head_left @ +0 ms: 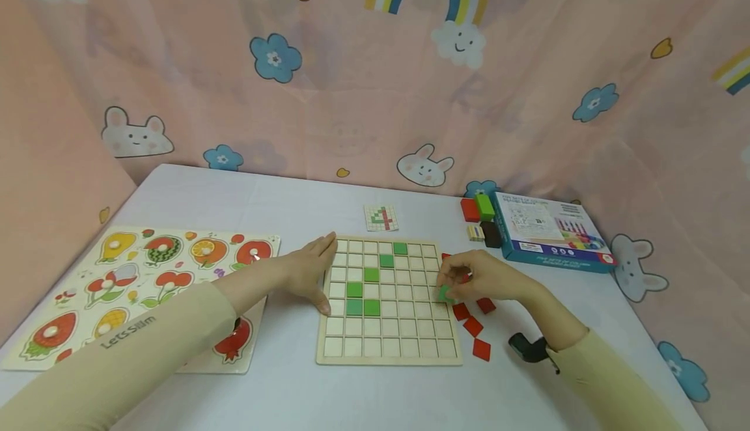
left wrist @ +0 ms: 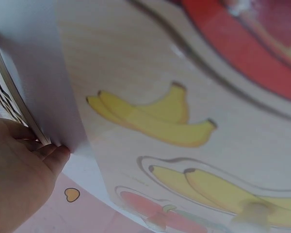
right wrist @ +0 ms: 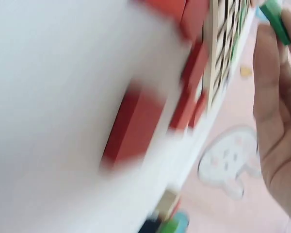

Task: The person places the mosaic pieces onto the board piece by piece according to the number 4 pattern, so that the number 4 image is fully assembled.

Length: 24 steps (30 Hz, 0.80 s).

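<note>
In the head view a wooden grid board (head_left: pixel 389 361) lies on the white table. Several green tiles (head_left: pixel 371 275) fill squares of it in a diagonal line and a small cluster at its lower left end. My left hand (head_left: pixel 306 271) rests against the board's left edge, fingers and thumb spread along it. At the right edge my right hand (head_left: pixel 483 277) pinches another green tile (right wrist: pixel 275 20) between thumb and fingertips, held above the surface. Loose red tiles (head_left: pixel 473 326) are scattered beside the board, under and near the right hand.
A small card (head_left: pixel 381 218) with a green and red grid pattern lies behind the board. To the left is a fruit puzzle board (head_left: pixel 146 301). At the back right sit a blue-sided box (head_left: pixel 553 232), a red block (head_left: pixel 470 209), a green block (head_left: pixel 484 207) and a dark block (head_left: pixel 491 234).
</note>
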### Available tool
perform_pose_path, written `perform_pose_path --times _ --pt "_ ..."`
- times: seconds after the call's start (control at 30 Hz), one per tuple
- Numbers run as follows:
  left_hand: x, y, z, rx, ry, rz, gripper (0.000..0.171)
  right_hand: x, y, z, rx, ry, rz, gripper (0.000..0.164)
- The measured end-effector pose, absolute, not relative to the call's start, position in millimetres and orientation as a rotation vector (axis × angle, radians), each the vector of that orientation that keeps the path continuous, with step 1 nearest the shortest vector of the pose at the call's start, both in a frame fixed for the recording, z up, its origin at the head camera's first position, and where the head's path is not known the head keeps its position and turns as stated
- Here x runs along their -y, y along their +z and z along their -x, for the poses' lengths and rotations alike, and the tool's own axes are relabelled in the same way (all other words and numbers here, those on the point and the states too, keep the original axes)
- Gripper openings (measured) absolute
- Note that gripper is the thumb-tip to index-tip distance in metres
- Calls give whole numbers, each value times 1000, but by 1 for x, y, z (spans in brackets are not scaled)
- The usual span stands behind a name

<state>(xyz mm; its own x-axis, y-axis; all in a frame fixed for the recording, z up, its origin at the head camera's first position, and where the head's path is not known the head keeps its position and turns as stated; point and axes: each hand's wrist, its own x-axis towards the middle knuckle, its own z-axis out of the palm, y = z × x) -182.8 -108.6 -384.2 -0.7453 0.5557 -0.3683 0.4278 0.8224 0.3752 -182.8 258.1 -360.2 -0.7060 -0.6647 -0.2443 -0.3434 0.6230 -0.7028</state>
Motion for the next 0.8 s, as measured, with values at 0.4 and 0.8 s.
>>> perform_pose_path --times 0.4,0.8 --pt "109 -384 182 -2537 383 -723 134 -187 -370 184 -2370 -915 846 10" --pt "107 -383 182 -2538 380 -716 133 -168 -375 176 -2407 -786 904 12"
